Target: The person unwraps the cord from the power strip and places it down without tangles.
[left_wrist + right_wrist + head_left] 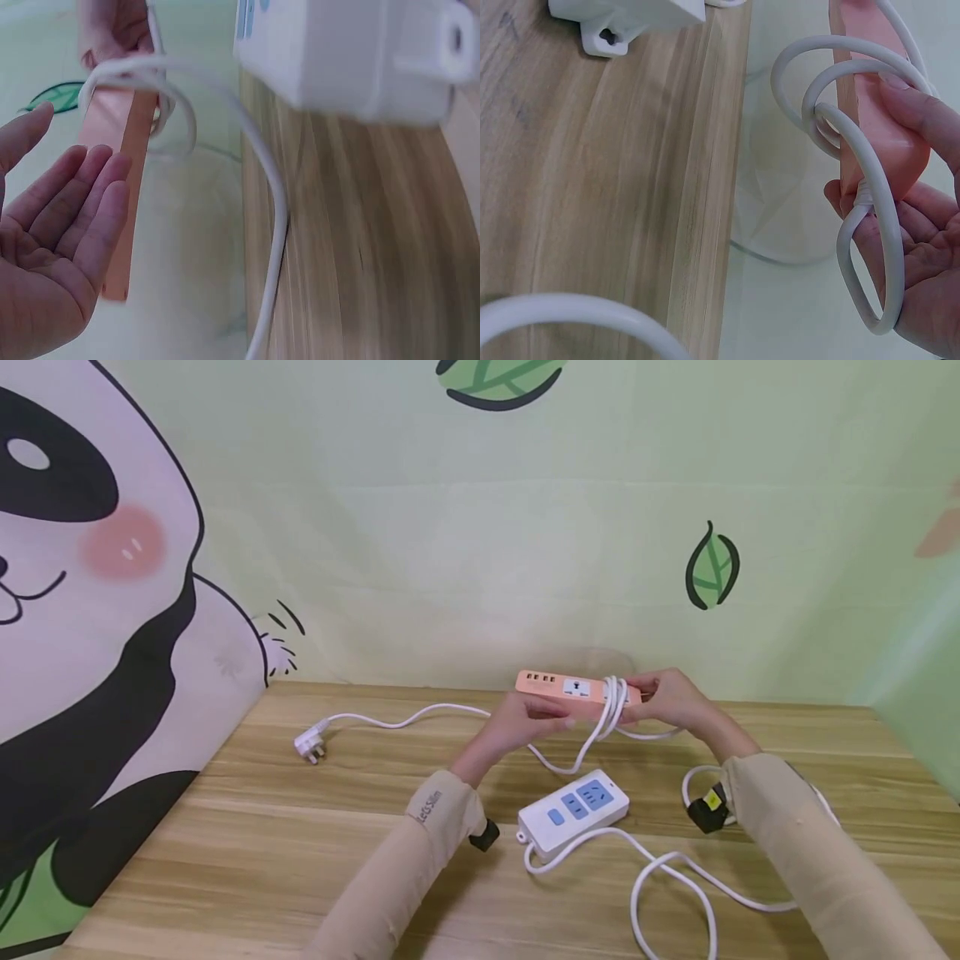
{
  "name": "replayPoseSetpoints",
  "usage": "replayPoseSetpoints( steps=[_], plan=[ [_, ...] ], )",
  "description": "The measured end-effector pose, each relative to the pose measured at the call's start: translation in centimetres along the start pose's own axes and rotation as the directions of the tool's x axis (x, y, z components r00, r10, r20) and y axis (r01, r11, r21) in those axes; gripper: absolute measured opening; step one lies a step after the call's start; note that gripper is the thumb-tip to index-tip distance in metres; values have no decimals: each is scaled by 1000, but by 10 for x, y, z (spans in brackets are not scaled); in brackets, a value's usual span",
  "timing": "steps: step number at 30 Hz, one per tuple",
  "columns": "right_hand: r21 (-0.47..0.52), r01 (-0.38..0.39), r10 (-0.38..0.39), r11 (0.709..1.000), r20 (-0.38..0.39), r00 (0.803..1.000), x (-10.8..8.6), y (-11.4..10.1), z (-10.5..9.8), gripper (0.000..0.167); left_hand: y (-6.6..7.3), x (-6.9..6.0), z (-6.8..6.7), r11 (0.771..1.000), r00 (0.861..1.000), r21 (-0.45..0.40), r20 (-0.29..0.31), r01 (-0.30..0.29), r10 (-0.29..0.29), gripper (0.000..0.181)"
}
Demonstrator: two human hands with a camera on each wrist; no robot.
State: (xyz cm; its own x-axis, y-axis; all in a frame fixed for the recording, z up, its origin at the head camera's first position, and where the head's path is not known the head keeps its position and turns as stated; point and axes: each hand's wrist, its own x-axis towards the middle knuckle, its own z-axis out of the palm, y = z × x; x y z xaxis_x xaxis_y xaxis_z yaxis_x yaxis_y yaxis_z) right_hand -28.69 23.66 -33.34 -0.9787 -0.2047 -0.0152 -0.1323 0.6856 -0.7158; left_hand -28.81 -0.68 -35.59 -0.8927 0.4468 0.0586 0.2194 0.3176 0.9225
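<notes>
A pink power strip (540,683) with sockets and USB ports is held up near the back of the table. My right hand (675,700) grips its right end, with the thumb on one face in the right wrist view. Several turns of white cord (613,703) wrap that end. My left hand (517,725) is at the strip's front left side; its fingers (88,196) look fairly straight against or just beside the strip in the left wrist view. Contact there is hard to tell. Below the hands lies a white power strip (558,835) with blue sockets.
The pink strip's cord runs left to a white plug (309,743) on the wooden table (300,860). Loops of another white cord (675,860) spread at front right. A black block with a yellow label (708,810) sits by the right sleeve. A printed backdrop (420,568) stands behind.
</notes>
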Motion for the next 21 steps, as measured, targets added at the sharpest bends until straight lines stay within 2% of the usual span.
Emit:
replayPoseSetpoints(
  steps=[4, 10, 16, 21],
  plan=[
    [-1, 9, -9, 1000, 6, 1000, 2, -2, 1, 69, 5, 4, 10, 1000, 997, -10, 67, -27, 28, 27],
    [14, 31, -31, 999, 17, 999, 2, -4, 2, 67, 11, 10, 21, 998, 992, -10, 117, 58, -56, 29],
    [17, 59, -59, 998, 18, 998, 1, -5, 3, 64, 16, 11, 28, 996, 990, -1, 113, 85, -85, 26],
    [22, 60, -60, 998, 17, 998, 0, -5, 5, 63, 18, 10, 28, 994, 990, 19, 90, 108, -109, 25]
  ],
)
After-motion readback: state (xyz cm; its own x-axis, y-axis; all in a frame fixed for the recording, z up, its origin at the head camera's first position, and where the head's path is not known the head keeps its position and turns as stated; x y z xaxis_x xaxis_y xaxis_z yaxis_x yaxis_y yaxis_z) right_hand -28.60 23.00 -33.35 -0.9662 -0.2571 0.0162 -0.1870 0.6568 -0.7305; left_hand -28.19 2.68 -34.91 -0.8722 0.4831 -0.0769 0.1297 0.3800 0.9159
